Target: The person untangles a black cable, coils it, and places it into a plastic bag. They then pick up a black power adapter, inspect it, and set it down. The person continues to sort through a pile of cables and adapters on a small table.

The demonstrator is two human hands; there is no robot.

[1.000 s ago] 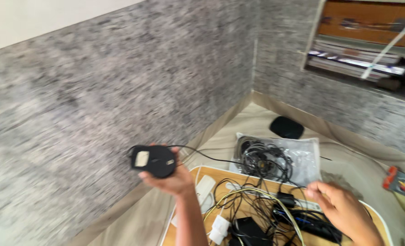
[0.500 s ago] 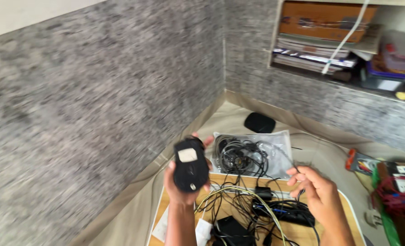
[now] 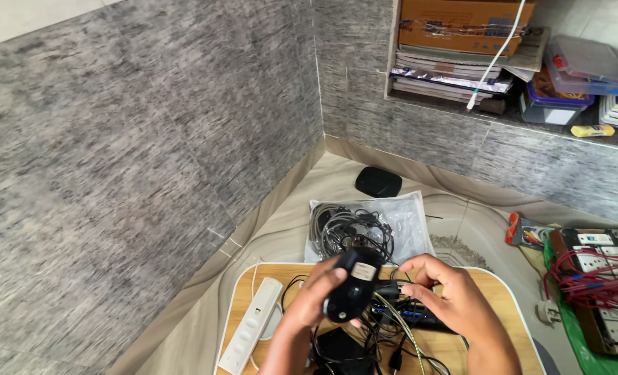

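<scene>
We hold a black corded computer mouse [image 3: 351,294] in our left hand [image 3: 317,297], underside turned up so its pale label shows. The grip there is closed around the mouse's body, fingers wrapped along its left side and thumb near the top. The mouse hangs just above the near middle of the light wooden tabletop with a white rim [image 3: 498,292].

Our right hand [image 3: 453,307] sits just right of the mouse, fingers curled in toward it. It seems to pinch a thin black cord at the fingertips, though the tangle beneath makes that hard to confirm.

Under both hands lies a heap of black and yellow cables [image 3: 385,333] with a black adapter block [image 3: 341,347] at the near edge. A white power strip [image 3: 250,333] lies along the left rim of the tabletop.

Farther away, a clear plastic bag with coiled grey cables [image 3: 364,230] rests on the beige floor covering, and beyond it a flat black oval device [image 3: 378,182] near the wall corner. At the right, a board of sockets wound with red wires [image 3: 590,274] lies on green sheeting. A wall niche of books and boxes [image 3: 475,48] sits above.
</scene>
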